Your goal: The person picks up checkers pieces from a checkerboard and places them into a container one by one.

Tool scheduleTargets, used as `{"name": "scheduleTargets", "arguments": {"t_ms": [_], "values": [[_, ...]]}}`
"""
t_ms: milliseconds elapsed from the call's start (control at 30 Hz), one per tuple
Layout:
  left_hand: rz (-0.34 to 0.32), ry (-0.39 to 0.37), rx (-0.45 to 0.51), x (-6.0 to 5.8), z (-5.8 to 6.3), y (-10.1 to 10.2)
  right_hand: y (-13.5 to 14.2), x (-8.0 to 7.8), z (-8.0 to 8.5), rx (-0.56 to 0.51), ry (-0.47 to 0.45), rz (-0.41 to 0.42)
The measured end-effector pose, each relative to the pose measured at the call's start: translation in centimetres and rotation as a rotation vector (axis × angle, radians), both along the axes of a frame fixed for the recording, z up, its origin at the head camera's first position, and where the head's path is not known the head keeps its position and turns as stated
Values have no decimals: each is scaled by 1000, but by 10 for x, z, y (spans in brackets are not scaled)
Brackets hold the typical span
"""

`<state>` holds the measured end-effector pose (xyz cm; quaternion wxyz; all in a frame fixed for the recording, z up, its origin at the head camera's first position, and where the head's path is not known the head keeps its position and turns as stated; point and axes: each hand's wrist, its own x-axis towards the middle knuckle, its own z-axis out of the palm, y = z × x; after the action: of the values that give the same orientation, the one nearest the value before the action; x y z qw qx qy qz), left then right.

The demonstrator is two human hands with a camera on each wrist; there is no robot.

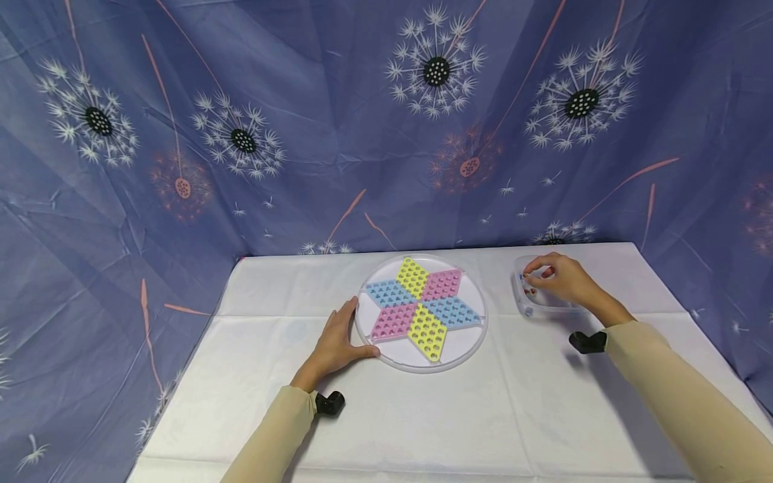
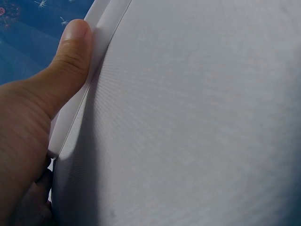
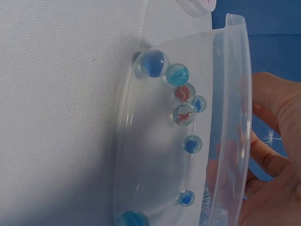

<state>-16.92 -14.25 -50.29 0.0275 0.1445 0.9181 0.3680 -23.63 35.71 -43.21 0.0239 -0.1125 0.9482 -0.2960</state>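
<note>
A round white game board [image 1: 465,349] bears a six-pointed star of yellow, pink and blue sections dotted with holes. My left hand [image 1: 336,339] rests at the board's left edge, thumb on the near rim; in the left wrist view the thumb [image 2: 70,56] presses against that rim. My right hand [image 1: 561,276] is over a clear plastic box [image 1: 546,310], thumb and forefinger pinching what looks like a small marble, barely visible. In the right wrist view, glass marbles with blue, teal and red swirls, such as a large blue one [image 3: 154,63], lie in the box.
A white cloth [image 1: 447,416] covers the table, with a fold line across it. Behind hangs a blue curtain [image 1: 338,100] printed with dandelions. The box stands to the right of the board, with a stretch of cloth between them.
</note>
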Motion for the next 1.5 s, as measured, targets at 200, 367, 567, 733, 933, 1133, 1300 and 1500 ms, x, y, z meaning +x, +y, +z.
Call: {"name": "scheduleTargets", "arguments": {"t_ms": [200,367,567,733,933,1133,1300,1500], "values": [[-4,-1,7,1,2,0,1,1,0,-14,-7,-6],[-1,-3,12,2,2,0,1,1,1,-15,-7,-8],[-3,-2,2,2,1,0,-1,2,2,-11,-16,-14],[4,-5,7,2,1,-1,-1,3,3,-10,-19,-12],[-1,3,3,2,1,0,-1,5,2,-8,-32,-20],[0,2,14,3,2,1,0,8,1,-27,-17,-22],[-1,-12,10,4,2,1,0,10,-2,-26,14,-16],[-3,-22,1,3,3,1,0,14,2,-26,52,-3]]}}
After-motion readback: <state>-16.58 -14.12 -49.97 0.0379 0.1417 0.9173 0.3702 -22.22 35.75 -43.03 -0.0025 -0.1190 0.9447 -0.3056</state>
